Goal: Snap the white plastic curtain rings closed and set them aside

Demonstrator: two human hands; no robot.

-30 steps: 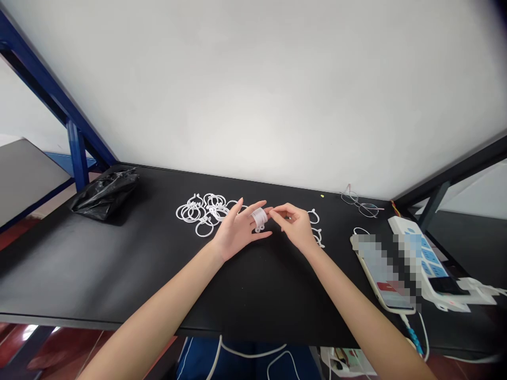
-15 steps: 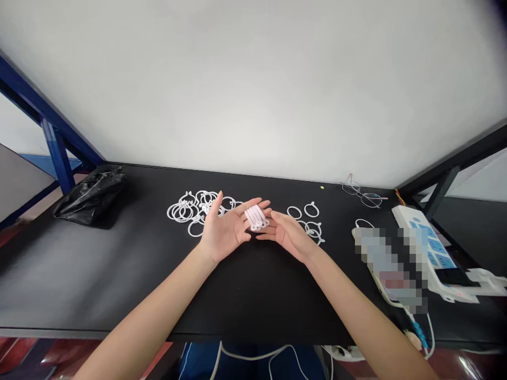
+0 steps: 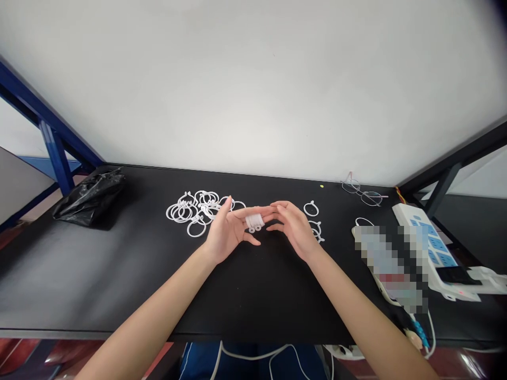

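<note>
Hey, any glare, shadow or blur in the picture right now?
In the head view, the wall is brightest near its middle; there too, a soft shadow streaks the left side of the table; in the head view, coarse blocks mask much of the phone, and the white rings on the left hand look slightly soft.

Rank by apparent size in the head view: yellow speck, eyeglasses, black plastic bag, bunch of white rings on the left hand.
1. Black plastic bag
2. Eyeglasses
3. Bunch of white rings on the left hand
4. Yellow speck
</note>
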